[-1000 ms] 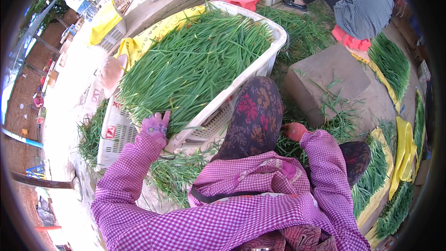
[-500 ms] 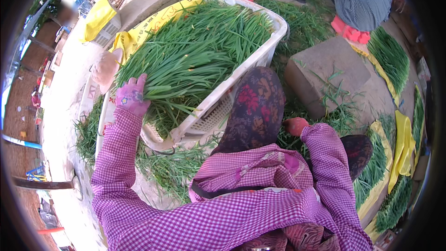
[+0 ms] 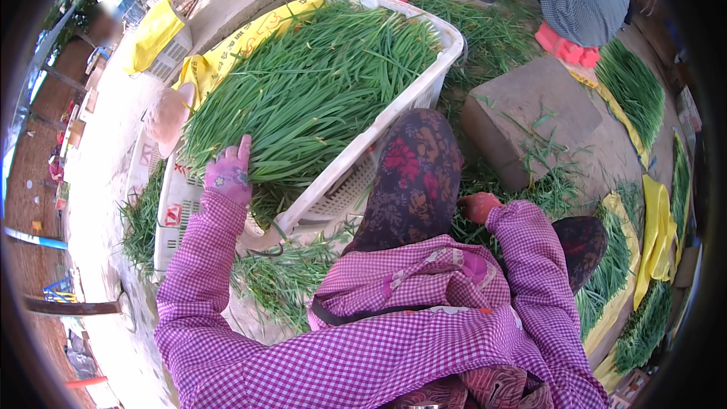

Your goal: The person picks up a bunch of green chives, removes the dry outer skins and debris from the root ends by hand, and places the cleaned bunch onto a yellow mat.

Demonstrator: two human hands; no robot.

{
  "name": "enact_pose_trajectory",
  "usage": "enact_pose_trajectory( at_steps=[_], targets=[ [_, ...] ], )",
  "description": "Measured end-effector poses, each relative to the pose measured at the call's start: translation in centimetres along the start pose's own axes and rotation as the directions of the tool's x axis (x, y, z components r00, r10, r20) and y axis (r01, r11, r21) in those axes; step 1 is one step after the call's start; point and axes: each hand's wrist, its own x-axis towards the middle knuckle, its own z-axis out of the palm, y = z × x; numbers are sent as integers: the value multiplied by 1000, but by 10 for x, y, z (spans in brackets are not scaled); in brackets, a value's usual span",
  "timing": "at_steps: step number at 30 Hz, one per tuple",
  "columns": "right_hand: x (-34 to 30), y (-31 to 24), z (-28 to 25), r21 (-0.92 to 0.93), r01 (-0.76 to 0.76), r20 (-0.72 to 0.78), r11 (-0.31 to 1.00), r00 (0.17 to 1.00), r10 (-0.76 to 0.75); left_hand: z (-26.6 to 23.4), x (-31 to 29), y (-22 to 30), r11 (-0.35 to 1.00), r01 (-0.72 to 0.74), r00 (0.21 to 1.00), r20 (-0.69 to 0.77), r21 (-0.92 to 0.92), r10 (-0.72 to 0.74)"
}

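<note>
A white plastic crate stands in front of me, heaped with long green leaves that look like Chinese chives. My left hand, in a pink-purple flowered glove, rests on the leaf ends at the crate's near left corner. Its fingers are stretched out, and it holds nothing. Beside my bent knee, low over loose greens, is my right hand in a reddish glove. Its fingers are partly hidden by the knee and the greens, so I cannot make out whether they grip anything.
A yellow printed sack lines the crate's far side. A pale hat is at its left. Right of my knee sits a grey-brown block. Chive bunches lie on yellow sheets further right. Another person sits at the far right.
My left hand has shifted right and slightly nearer, its fingers now more spread. The chives under it lie flatter and more even. My right hand has barely moved.
</note>
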Motion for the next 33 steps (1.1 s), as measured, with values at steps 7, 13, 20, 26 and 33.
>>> enact_pose_trajectory(
  at_steps=[7, 13, 20, 26, 33],
  targets=[
    [-13, -5, -17, 119, 28, -50, 992, 998, -22, -14, 3, -28, 891, 12, 987, -136, -454, -83],
    [-45, 9, -72, 401, 257, -469, 879, 882, -44, 8, 22, -66, 372, 58, 998, 40, -927, -56],
    [-87, -89, -144, 576, 701, -777, 421, 630, 15, 58, 34, -108, 678, -355, 934, -218, -643, 282],
    [-109, -198, -175, 562, 762, -592, 321, 642, -487, 39, 17, -97, 636, -305, 950, -177, -709, 258],
    [-41, -271, -166, 946, 317, -293, -75, 730, -617, -12, -21, -49, 83, -80, 989, -90, -993, -120]
  ],
)
